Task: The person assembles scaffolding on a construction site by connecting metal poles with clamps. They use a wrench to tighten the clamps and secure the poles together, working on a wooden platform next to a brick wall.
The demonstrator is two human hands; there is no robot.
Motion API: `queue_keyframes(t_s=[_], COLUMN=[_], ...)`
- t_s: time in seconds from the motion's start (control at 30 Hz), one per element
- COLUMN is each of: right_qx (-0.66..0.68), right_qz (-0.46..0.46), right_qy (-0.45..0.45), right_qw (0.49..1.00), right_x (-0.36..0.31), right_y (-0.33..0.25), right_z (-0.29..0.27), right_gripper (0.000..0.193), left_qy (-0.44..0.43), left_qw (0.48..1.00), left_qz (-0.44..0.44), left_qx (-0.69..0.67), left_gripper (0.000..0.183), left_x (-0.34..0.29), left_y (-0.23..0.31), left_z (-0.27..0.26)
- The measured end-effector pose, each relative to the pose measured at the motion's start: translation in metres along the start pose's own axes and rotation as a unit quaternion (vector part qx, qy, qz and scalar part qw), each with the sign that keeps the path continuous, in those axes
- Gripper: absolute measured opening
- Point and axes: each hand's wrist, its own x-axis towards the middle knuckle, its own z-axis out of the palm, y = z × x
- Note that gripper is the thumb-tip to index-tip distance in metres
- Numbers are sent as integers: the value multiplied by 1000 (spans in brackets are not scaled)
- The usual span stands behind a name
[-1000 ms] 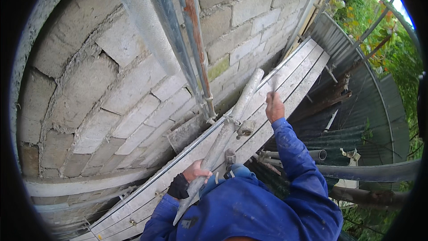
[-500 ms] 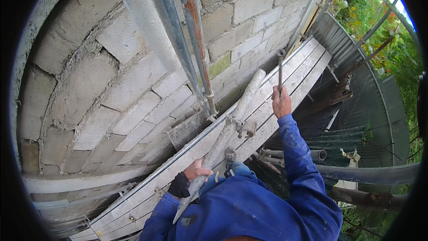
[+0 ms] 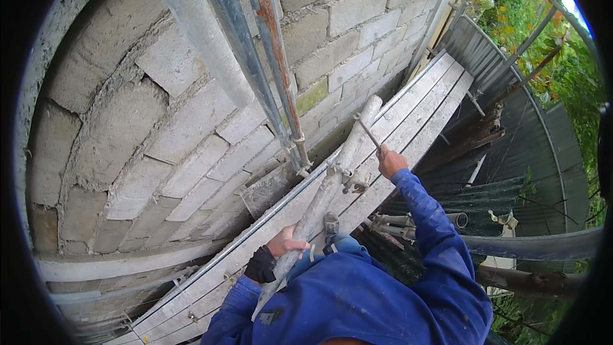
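My left hand (image 3: 285, 243), below a black wrist wrap, is closed round a scaffold tube (image 3: 327, 195) crusted with grey mortar. The tube lies slantwise over the planks, its near end against my front. Halfway along it sits a scaffold coupler (image 3: 355, 181), also caked with mortar. My right hand (image 3: 391, 161) grips a scaffold spanner (image 3: 368, 131), a thin metal bar. Its head end lies over the upper part of the tube; whether it touches I cannot tell.
Planks (image 3: 418, 124) form a narrow platform beside a concrete block wall (image 3: 185, 179). Upright scaffold tubes (image 3: 271, 45) stand against the wall. On the right are a horizontal pipe (image 3: 523, 247), corrugated sheeting (image 3: 543, 166) and green plants. My shoe (image 3: 331, 222) rests on the planks.
My right hand has come down and left, tilting the spanner from upright to leaning over the tube. The left hand keeps its hold, and the tube has barely shifted.
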Motion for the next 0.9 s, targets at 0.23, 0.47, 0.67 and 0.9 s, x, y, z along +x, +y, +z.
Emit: queue_keyframes(t_s=[0.23, 0.47, 0.67, 0.9], right_qx=[348, 359, 2, 136], right_qz=[7, 1, -95, -110], right_qy=[361, 279, 72, 277], right_qw=[865, 891, 993, 945], right_x=[-10, -14, -18, -36], right_y=[-52, -53, -33, -54], right_z=[-23, -59, -23, -36], right_gripper=[16, 18, 13, 15], left_qy=[19, 54, 99, 149], left_qw=[1000, 998, 972, 918], left_qz=[22, 7, 68, 94], left_qx=[6, 29, 200, 354], left_gripper=[71, 76, 71, 72], left_x=[-3, 3, 21, 21], left_y=[8, -1, -7, 11], left_z=[4, -2, -18, -4])
